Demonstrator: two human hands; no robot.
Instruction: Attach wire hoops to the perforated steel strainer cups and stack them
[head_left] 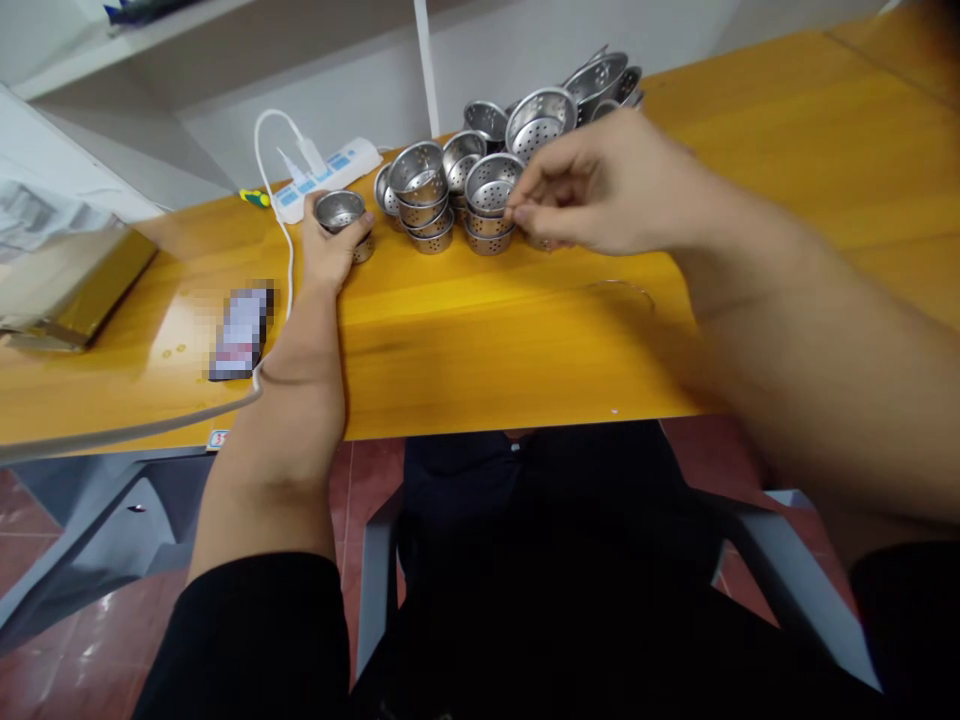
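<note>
My left hand [330, 250] rests on the yellow table [487, 340] with its fingers wrapped round a small perforated steel cup [341, 212]. My right hand [592, 190] hovers over the table's middle, fingers pinched together beside a stack of steel strainer cups [489, 205]; whether anything is in the pinch is hidden. A second stack of cups [421, 195] stands between my hands. Several more steel strainer cups [559, 105] lie piled behind, toward the wall.
A white power strip [330, 175] with a plugged-in white cable [281, 230] lies at the table's back left. A blurred-out flat object [241, 333] sits near my left forearm. A cardboard box [82, 290] sits at the far left. Below the table is red tiled floor [45, 640].
</note>
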